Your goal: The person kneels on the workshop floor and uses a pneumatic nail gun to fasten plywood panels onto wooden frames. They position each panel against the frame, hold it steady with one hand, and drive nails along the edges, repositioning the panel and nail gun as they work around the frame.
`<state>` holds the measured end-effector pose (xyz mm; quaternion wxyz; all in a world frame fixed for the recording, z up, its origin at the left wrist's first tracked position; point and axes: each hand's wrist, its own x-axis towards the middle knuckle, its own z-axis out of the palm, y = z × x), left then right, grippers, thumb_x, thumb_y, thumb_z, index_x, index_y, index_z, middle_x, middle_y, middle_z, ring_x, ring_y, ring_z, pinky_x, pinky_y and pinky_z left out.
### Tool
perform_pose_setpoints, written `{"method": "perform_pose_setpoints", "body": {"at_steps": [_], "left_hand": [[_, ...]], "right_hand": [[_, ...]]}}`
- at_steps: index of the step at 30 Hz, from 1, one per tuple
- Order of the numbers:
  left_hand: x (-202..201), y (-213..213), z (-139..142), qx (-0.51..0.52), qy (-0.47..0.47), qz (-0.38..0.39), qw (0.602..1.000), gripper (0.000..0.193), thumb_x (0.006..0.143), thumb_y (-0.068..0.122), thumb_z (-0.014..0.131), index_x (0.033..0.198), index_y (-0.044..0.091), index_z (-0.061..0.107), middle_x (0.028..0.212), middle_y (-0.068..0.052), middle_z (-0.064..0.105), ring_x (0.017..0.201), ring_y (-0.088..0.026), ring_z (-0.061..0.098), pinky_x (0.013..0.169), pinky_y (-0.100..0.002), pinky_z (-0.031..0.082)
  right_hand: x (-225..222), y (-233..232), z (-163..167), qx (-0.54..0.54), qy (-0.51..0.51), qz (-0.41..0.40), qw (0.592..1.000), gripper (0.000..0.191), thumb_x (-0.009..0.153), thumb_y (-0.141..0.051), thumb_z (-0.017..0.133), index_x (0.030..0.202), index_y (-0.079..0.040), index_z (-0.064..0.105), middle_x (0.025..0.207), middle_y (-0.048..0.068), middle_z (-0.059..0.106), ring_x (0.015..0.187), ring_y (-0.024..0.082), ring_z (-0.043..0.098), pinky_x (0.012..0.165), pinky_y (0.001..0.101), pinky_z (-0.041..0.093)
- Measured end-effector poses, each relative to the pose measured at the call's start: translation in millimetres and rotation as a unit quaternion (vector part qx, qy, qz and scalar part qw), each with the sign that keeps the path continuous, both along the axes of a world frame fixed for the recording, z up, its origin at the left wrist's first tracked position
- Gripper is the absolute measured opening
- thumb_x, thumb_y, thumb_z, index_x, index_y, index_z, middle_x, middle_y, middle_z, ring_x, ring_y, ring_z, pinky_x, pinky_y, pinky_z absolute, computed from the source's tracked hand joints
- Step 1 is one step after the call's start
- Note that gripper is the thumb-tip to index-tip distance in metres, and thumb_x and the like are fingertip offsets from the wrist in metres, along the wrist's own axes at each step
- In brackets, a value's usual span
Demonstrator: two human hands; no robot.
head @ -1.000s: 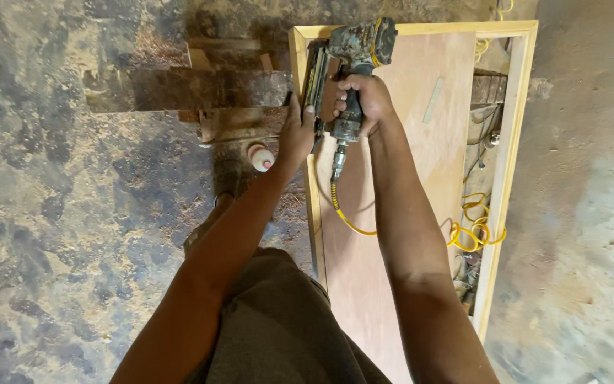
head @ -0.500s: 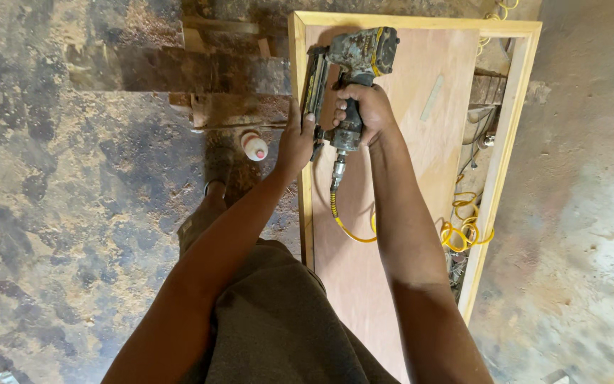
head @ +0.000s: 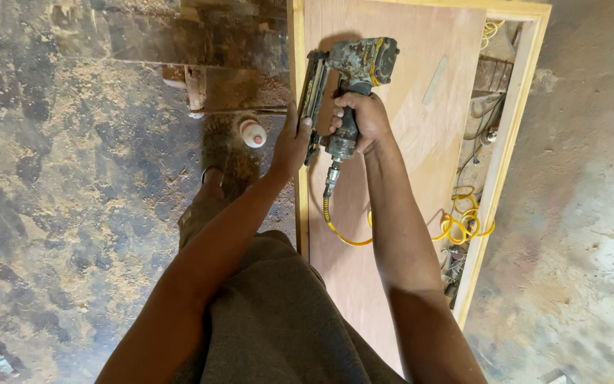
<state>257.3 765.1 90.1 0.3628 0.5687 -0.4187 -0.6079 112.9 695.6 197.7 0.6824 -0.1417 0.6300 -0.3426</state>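
Looking straight down on a long reddish-brown plywood panel (head: 392,142) set in a pale wooden frame (head: 506,149), lying flat above a dusty, sawdust-strewn concrete floor (head: 72,178). Right hand (head: 364,121) wrapped tight round the grip of a worn grey-and-yellow pneumatic nail gun (head: 353,71), fingers curled fully closed on the handle, nose of the gun right at the panel's left edge strip. Left hand (head: 291,146) laid flat with fingers pressed together along that same left frame edge, fingertips touching the gun's long magazine, thumb side hidden so can't tell more than that. Coiled yellow air hose (head: 342,231) plugged into the bottom of the gun's handle, looping down over the panel, then showing again as a bundle of coils in the open gap near the right frame rail. Small white plastic bottle with a red cap (head: 253,133) sitting on the floor just left of the frame, close to the left hand. Some dark scrap wood pieces (head: 193,82) further up on the floor. Brown-grey trousers (head: 271,327) filling the bottom middle.
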Motion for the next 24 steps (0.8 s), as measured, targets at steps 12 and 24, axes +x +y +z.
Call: {"method": "perform_pose_setpoints", "body": {"at_steps": [12,24], "left_hand": [[-4,64,-9,0.005,-0.010,-0.018,1.000,0.068,0.110,0.035,0.047,0.160,-0.005,0.021,0.162,-0.030,0.035,0.150,-0.037,0.038,0.120,-0.036,0.033],[-3,132,-14,0.034,0.009,-0.055,0.998,0.076,0.108,0.042,0.042,0.161,-0.004,0.014,0.164,-0.029,0.030,0.149,-0.038,0.039,0.117,-0.035,0.035]], "right_hand": [[-3,59,5,0.025,0.005,-0.021,0.999,0.013,0.084,-0.001,0.064,0.095,0.005,0.060,0.067,0.009,0.056,0.051,0.020,0.054,0.050,0.0399,0.054],[-8,124,4,0.034,-0.009,-0.024,0.999,0.018,0.085,-0.001,0.063,0.101,0.006,0.062,0.067,0.009,0.056,0.051,0.019,0.055,0.051,0.0378,0.054]]}}
